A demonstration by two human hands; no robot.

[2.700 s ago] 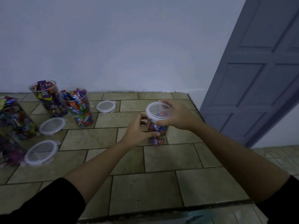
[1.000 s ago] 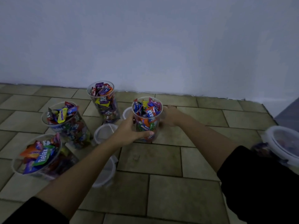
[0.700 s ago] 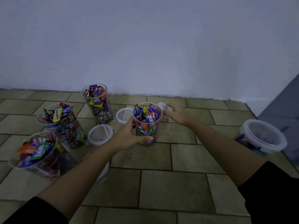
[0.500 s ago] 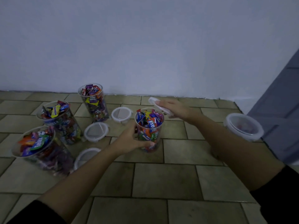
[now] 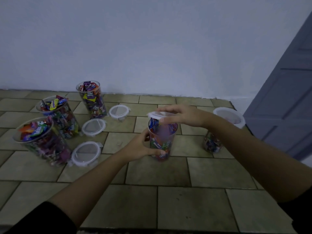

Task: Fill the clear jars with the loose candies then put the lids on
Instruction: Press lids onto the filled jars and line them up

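Reaching forward from black sleeves, two bare forearms cross the tan tiled counter (image 5: 168, 200) toward its middle. Nearest on the left side lies a round clear lid with a white rim (image 5: 86, 153), flat on the tiles, just beside a clear plastic jar packed with bright wrapped candies (image 5: 42, 141) that stands open at the left edge.

At the centre stands the tall clear jar full of mixed wrapped candies (image 5: 162, 141). The left hand (image 5: 141, 147) curls around its lower half, fingers and thumb clasped on the wall, holding it upright on the tiles. The right hand (image 5: 184, 114) comes from the right with fingers closed on a white-rimmed clear lid (image 5: 157, 115), which sits over the jar's mouth, its left edge showing slightly raised; whether it is seated all round cannot be told.

To the right, partly behind the right forearm, a lidded clear jar of candies (image 5: 226, 125) stands near the counter's edge.

Further back on the left, a second flat lid (image 5: 94, 126) lies beside another open candy jar (image 5: 59, 115). Beyond those, a third flat lid (image 5: 119, 111) rests just right of the farthest open jar of candies (image 5: 92, 100), which stands near the pale blue-white wall (image 5: 135, 39). A grey panelled door (image 5: 287, 98) fills the right side.
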